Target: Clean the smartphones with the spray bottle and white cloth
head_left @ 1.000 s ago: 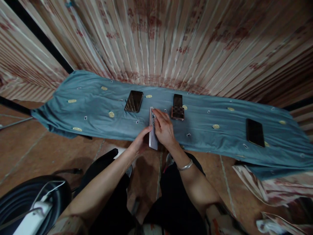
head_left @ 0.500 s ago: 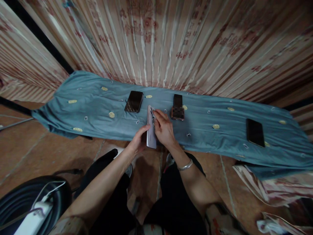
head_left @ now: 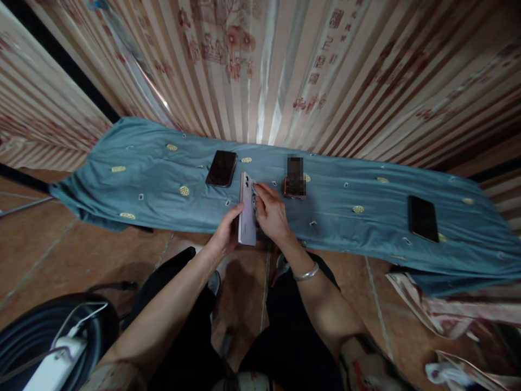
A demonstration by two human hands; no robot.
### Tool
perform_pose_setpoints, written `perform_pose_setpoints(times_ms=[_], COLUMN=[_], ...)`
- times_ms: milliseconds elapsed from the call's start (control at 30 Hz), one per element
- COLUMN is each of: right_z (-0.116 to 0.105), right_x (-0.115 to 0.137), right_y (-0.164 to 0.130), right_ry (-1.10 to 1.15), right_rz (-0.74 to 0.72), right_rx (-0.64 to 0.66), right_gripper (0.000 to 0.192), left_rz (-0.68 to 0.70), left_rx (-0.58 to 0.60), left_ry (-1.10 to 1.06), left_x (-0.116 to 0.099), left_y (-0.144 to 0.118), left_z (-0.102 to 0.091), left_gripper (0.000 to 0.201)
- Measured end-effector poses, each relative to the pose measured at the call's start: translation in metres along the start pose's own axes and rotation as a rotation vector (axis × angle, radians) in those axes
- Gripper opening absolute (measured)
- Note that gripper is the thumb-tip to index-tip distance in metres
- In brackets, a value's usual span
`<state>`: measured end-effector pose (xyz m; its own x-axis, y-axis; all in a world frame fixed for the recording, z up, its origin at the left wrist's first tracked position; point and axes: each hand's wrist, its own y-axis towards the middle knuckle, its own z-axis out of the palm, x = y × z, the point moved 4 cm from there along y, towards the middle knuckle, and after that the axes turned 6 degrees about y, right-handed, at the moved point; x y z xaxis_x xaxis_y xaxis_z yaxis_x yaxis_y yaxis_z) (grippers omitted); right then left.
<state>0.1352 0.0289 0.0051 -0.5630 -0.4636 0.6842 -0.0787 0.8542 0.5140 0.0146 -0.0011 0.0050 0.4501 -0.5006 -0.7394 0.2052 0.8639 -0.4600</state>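
Over the near edge of the teal cloth (head_left: 142,179), both hands grip a pale phone (head_left: 246,209) — left hand (head_left: 225,234) low, right hand (head_left: 271,214) apparently peeling something near its top — now tilted further back-up than before.

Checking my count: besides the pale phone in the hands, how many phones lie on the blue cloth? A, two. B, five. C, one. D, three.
D: a dark phone left of the hands, a blurred one right of them, and another far right on the blue cloth.
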Motion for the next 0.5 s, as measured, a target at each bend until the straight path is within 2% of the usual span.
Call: perform_pose_setpoints(times_ms=[300,500], right_z=[-0.002,-0.002], right_x=[0.014,0.011], right_y=[0.001,0.002], right_ry=[0.024,-0.023], right_rz=[-0.069,-0.059], right_rx=[-0.014,-0.003], right_gripper=[0.043,0.042], left_rz=[-0.031,-0.029], left_rx=[-0.039,-0.05], left_ry=[0.013,0.023], left_x=[0.003,0.002], left_y=[0.004,0.004], left_z=[-0.005,-0.005], left_gripper=[0.047,0.051])
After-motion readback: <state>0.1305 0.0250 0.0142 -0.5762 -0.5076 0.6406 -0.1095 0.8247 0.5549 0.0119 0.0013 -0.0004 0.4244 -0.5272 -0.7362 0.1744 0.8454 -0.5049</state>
